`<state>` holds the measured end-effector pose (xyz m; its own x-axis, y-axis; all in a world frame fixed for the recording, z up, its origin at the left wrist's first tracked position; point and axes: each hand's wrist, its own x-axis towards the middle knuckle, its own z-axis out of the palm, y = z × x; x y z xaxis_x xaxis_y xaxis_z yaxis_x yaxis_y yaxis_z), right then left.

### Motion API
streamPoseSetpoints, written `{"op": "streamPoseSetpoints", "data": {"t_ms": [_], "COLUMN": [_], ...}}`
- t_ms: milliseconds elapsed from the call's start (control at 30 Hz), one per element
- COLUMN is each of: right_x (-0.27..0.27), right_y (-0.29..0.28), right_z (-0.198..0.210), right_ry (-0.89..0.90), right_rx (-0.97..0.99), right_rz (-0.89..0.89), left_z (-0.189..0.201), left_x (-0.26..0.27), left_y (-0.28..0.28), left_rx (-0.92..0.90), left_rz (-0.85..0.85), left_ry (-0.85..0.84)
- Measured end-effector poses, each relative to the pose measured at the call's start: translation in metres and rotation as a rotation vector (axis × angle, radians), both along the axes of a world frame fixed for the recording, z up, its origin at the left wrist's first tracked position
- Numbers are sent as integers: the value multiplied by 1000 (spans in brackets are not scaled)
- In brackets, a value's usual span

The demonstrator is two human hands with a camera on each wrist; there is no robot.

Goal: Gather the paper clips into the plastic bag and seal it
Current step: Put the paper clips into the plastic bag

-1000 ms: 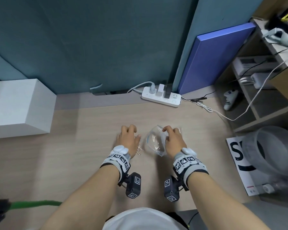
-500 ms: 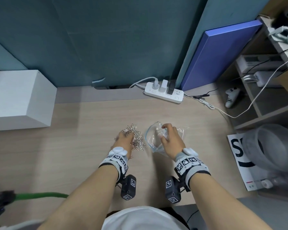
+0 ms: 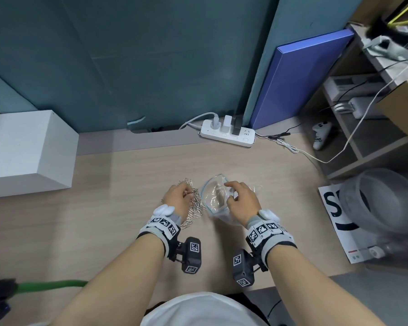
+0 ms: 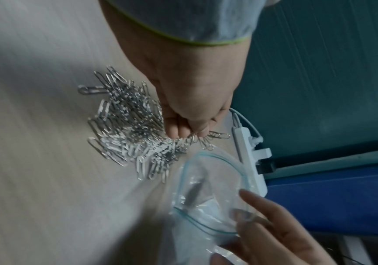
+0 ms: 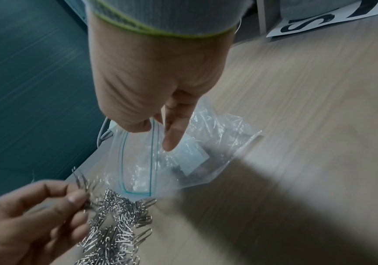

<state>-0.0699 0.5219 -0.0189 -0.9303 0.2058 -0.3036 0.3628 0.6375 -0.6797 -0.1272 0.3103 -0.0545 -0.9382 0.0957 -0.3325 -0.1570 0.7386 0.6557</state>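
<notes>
Since a second ago, when the left hand [image 3: 178, 200] lay flat over the heap, it has lifted, its fingers [image 4: 184, 130] now pinching a tangled bunch of silver wire paper clips [image 4: 126, 123] whose tail trails down onto the pale wood-grain tabletop [image 3: 104, 227], and the bag's mouth has been pulled wider.

Going left to right across the room: a white rectangular box [image 3: 26, 151] sits at the tabletop's left edge against a teal partition wall [image 3: 139, 55]. Farther along the back edge lies a white power strip [image 3: 227, 135] with plugs in it, and a blue flat panel [image 3: 302, 76] leans on the wall beside it. Open wooden shelves [image 3: 368, 128] stand at the right, with a printed white sheet [image 3: 335, 222] below them.

On the tabletop the loose clips lie heaped just left of the clear zip-top plastic bag with a blue-green seal line [image 5: 138, 161]. The right hand [image 3: 242, 202] holds the bag's upper lip, its thumb and fingers [image 5: 173, 132] pinching the edge so the mouth gapes toward the clips. The bag rests crumpled on the tabletop; something small and dark shows inside it, too blurred to identify.
</notes>
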Motion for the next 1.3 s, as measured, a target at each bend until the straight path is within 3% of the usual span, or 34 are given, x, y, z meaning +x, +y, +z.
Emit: {"op": "streamPoseSetpoints", "data": {"t_ms": [167,333,433,567,733,933,1133,1300], "right_x": [4,7,9,10,13,15,16,16], "right_y": [0,1,7,13,14,12,12,11], "right_z": [-1,-2,-4,-5,-7,-8,-9,-11], "right_ry": [23,17,21,16,17,29,1,-6], "right_rx": [10,9,25,47,51,42,39,45], "right_rz": [1,0,-17,-42,-38,-35,-49,-49], "left_z": [21,20,18,7,-2,-14,-19,-19], "left_x": [3,7,5,4,7,9,9,7], "left_y": [35,45,39,15,3,9,11,11], "left_rx": [196,230,163,-77,-255,-284,-306,-211], "left_rz": [-89,-197,-161,-46,-199,-341,-438,-376], "left_ry": [3,-42,35,32,-24,-77,-21,-3]}}
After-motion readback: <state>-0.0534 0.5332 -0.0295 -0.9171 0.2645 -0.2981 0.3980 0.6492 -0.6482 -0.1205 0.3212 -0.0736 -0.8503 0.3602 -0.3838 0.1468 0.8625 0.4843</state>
